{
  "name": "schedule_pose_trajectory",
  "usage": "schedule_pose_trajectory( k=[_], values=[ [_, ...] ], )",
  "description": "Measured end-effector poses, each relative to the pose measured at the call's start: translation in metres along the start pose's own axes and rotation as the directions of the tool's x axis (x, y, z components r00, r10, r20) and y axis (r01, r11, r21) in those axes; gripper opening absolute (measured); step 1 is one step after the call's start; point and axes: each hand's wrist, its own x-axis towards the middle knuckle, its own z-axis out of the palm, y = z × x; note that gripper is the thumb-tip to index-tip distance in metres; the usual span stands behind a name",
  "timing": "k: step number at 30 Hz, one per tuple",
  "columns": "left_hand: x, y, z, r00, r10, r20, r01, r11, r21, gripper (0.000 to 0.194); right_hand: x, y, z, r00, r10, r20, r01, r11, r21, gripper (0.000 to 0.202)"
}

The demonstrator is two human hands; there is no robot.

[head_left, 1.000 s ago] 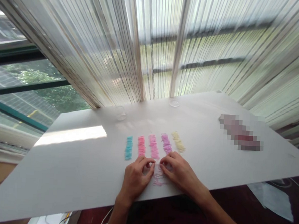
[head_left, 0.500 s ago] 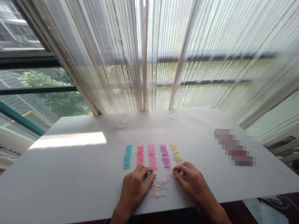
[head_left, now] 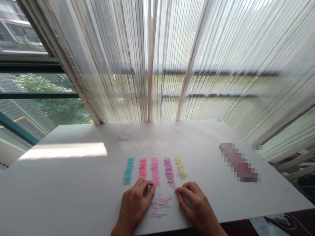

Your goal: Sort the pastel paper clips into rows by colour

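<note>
Small thin strips lie in separate columns on the white table (head_left: 74,191): a teal column (head_left: 128,170), a coral-pink column (head_left: 143,168), a pink column (head_left: 155,170), a purple column (head_left: 170,171) and a yellow column (head_left: 180,167). My left hand (head_left: 135,205) is closed in a pinch by the lower end of the pink column. Just below the purple column, my right hand (head_left: 195,204) pinches thumb against forefinger. Anything between either set of fingertips is too small to make out. A loose pile of mixed pale strips (head_left: 161,202) lies between the hands.
Two clear round glass-like items, a left one (head_left: 125,131) and a right one (head_left: 178,126), stand near the far edge. A blurred-out reddish object (head_left: 239,162) lies at the right. Sheer striped curtains (head_left: 165,62) hang behind the table.
My left thumb and forefinger, apart before, have come together in a pinch. My right hand stays pinched near the purple column. The whole view has shifted slightly as my head moved.
</note>
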Motion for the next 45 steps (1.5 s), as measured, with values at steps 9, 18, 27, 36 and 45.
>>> schedule_pose_trajectory(
  k=[9,18,27,36,45],
  values=[
    [-0.003,0.001,-0.006,0.994,0.096,0.043,-0.094,0.995,-0.043,0.015,0.007,-0.005,0.005,0.996,-0.087,-0.003,0.086,0.996,-0.036,0.021],
    [-0.003,0.001,-0.007,0.993,0.115,0.025,-0.114,0.992,-0.055,0.018,0.008,-0.005,0.008,0.994,-0.113,-0.010,0.113,0.993,-0.035,0.021],
    [-0.004,0.002,-0.007,0.992,0.115,0.049,-0.114,0.993,-0.023,0.020,0.006,0.000,0.011,0.994,-0.105,-0.033,0.104,0.994,-0.036,0.025],
    [-0.003,0.000,-0.003,0.993,0.100,0.058,-0.103,0.994,0.038,0.022,0.009,-0.001,0.011,0.990,-0.137,-0.039,0.135,0.989,-0.065,0.027],
    [0.000,0.001,-0.008,0.998,0.030,0.056,-0.023,0.992,-0.125,0.019,0.005,-0.003,0.009,0.995,-0.079,-0.054,0.080,0.997,0.019,0.017]
  ],
)
